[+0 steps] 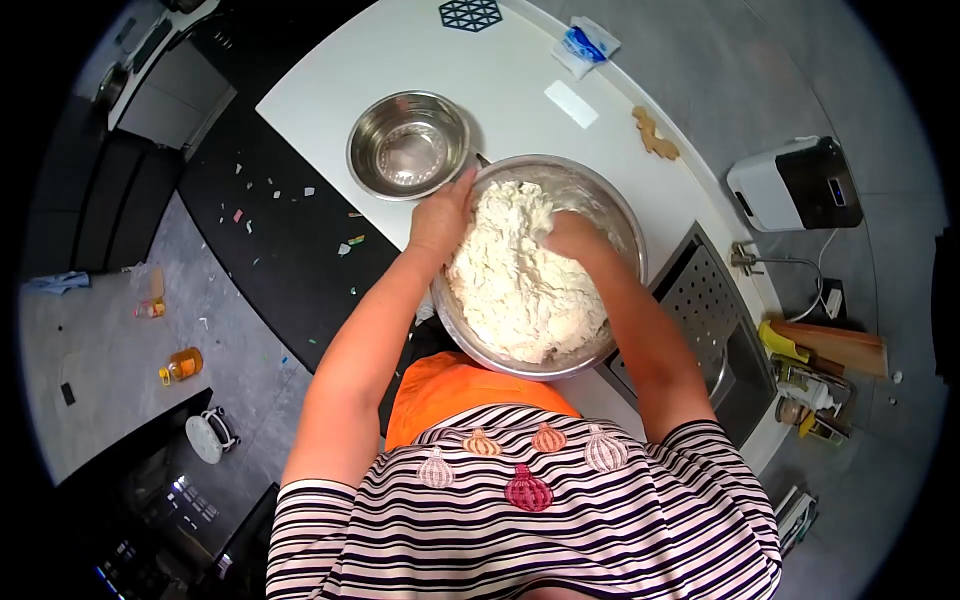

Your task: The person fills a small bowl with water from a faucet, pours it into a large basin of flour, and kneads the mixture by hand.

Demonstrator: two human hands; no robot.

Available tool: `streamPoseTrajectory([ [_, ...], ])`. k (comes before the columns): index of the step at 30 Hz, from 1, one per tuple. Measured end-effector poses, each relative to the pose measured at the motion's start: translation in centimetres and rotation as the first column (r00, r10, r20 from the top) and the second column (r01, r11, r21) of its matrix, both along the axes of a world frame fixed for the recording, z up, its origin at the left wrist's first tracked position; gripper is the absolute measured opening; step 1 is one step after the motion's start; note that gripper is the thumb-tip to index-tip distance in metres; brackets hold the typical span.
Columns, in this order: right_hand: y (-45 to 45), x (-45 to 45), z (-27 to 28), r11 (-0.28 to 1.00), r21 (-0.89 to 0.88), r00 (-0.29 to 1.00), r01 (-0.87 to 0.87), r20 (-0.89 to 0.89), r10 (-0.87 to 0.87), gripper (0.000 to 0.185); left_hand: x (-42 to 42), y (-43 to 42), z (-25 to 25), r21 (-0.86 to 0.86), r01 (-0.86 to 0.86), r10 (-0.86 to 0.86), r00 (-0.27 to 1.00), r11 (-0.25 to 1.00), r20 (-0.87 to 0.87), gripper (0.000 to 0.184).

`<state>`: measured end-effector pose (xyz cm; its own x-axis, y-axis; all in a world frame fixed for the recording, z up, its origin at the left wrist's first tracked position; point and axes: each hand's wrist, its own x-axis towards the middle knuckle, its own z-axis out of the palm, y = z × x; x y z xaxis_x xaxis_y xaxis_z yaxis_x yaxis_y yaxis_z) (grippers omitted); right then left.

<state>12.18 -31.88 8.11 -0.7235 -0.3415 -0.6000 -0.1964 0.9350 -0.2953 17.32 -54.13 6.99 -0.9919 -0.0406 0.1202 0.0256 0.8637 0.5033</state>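
Observation:
A large metal mixing bowl (630,215) stands on the white counter in front of me, holding a shaggy mass of pale dough (520,285) that covers most of its inside. At the bowl's left rim, my left hand (445,215) grips the edge, its fingertips partly hidden. My right hand (575,236) reaches into the bowl, fingers curled and pressed into the dough's upper right side, where floury bits hide the tips. Just left of the bowl is a smaller metal bowl (408,145) with water-like shine at its bottom.
Right of the bowl lies a sink (735,350) with a perforated drain tray (705,285) and a faucet (745,257). Farther back are a piece of ginger (654,134), a blue-and-white packet (585,45) and a dark trivet (470,14). A white-and-black appliance (795,187) is at right.

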Motion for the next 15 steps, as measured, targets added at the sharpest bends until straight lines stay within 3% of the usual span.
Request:
streamPoseTrajectory([
  [2,0.1,1.7,-0.6,0.998,-0.027,0.992,-0.052,0.111,0.055,0.052,-0.2,0.1,-0.5,-0.002,0.001,-0.001,0.998,1.0,-0.058,0.034],
  [6,1.2,4.9,1.0,0.937,0.084,0.938,-0.338,0.115,0.328,0.051,-0.2,0.2,-0.4,0.03,0.003,-0.001,0.997,1.0,-0.071,0.034],
  [14,3.8,6.2,6.8,0.958,0.122,0.966,-0.26,0.02,0.259,0.051,-0.2,0.1,-0.4,0.017,0.008,-0.008,0.999,1.0,-0.049,0.033],
  [15,3.3,7.3,7.5,0.966,0.02,0.963,-0.259,-0.069,0.26,0.052,-0.3,0.1,-0.4,0.008,0.001,0.0,0.999,1.0,-0.035,0.033],
])
